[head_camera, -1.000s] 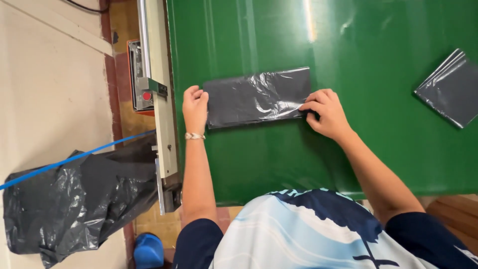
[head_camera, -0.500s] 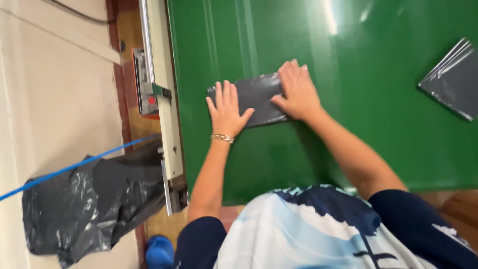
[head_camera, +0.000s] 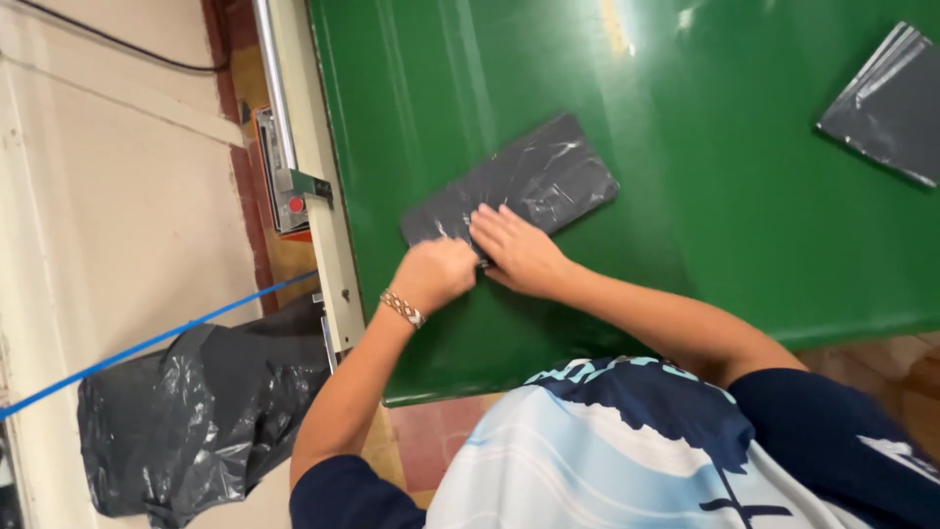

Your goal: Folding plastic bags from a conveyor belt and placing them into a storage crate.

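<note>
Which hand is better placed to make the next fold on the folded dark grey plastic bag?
Probably the right hand: it lies flat on the folded dark grey plastic bag with the unfolded length just beyond it. The left hand is bunched at the bag's near corner, better placed to pin it.

Bright overhead glare streaks the green table [head_camera: 744,245].

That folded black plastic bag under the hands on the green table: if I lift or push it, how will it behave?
The folded black plastic bag looks thin and crinkled, so it is probably floppy and very light. Its glossy film on the smooth green table suggests that it would slide easily when pushed. Both hands, left and right, press its near edge; released, the folds may spring open.
</note>
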